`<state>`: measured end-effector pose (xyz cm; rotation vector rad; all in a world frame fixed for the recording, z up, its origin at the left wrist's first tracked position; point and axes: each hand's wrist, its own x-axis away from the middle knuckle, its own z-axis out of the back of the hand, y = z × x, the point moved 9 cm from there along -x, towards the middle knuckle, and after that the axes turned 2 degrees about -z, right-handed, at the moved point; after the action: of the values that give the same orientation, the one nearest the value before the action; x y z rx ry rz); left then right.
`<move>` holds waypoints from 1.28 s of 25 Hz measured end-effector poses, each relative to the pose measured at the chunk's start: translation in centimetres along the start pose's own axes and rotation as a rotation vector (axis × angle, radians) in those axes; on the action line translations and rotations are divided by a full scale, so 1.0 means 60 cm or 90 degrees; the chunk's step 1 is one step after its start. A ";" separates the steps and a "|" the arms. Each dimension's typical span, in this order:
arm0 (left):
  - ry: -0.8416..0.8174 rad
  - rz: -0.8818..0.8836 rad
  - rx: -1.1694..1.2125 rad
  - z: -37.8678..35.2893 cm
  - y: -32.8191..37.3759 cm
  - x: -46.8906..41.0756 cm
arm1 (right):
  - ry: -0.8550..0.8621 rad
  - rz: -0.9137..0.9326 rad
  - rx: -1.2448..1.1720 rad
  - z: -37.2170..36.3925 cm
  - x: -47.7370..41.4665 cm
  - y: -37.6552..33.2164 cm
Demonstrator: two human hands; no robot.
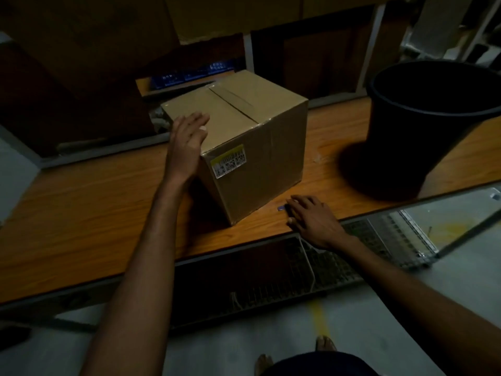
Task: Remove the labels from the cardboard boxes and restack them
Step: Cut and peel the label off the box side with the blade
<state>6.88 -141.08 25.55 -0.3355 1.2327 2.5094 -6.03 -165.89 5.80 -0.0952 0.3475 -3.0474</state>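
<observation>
A taped brown cardboard box (pixel 244 137) stands on the wooden table (pixel 81 213) in the middle of the view. A yellow and white label (pixel 230 161) with barcodes is stuck near the top of its near face. My left hand (pixel 187 142) lies flat against the box's left top edge, fingers straight. My right hand (pixel 311 218) rests on the table near the box's right bottom corner, its fingers over a small blue object (pixel 281 208) that is mostly hidden.
A tall black bin (pixel 433 126) stands on the table to the right. Large cardboard boxes (pixel 95 36) fill the dark shelving behind. A wire rack (pixel 379 240) sits under the table's near edge. Bare feet (pixel 325 343) show on the grey floor.
</observation>
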 end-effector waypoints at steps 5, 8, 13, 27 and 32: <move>0.032 -0.001 -0.005 0.002 -0.003 0.000 | 0.025 0.024 0.047 -0.015 0.011 -0.001; 0.069 0.002 -0.030 0.004 0.003 0.011 | 0.078 0.075 0.068 -0.019 0.042 -0.008; 0.070 -0.057 -0.190 0.017 0.037 0.023 | 0.255 0.121 0.116 -0.004 0.083 -0.012; -0.072 -0.183 -0.374 -0.069 0.142 0.006 | 0.490 -0.171 -0.796 0.221 0.029 -0.014; -0.216 -0.218 -0.338 -0.095 0.143 -0.015 | 0.435 -0.245 -0.953 0.194 0.029 -0.004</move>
<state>4.74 -150.71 28.63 -0.2041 0.3373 2.4143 -6.98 -168.40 17.26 0.8545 2.6693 -2.1673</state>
